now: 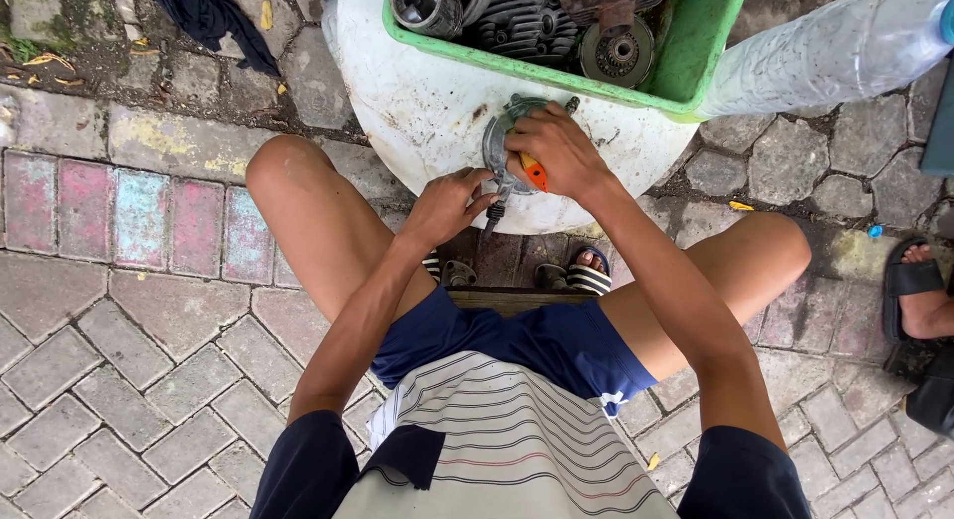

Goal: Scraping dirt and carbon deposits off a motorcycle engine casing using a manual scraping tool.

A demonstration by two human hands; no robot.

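Hands meet on round metal cover [502, 131]: right hand [556, 151] fisted w/ orange-handled tool [534, 171], left hand [447, 206] at 7 o'clock pinching its lower edge.

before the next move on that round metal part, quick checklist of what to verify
1. Right hand on the round metal part, pressing it to the white drum top: ok.
2. Orange-handled tool in the right hand's grip: ok; its tip is hidden, so whether it is seated, cannot tell.
3. Left hand on the dark threaded piece at the drum's edge: ok; how firmly, cannot tell.
4. Part fully on the drum: not ok, it sits close to the near rim.
5. Green tray of engine parts apart from the hands: ok.
6. Sandalled feet lie right under the work: not ok if anything drops.
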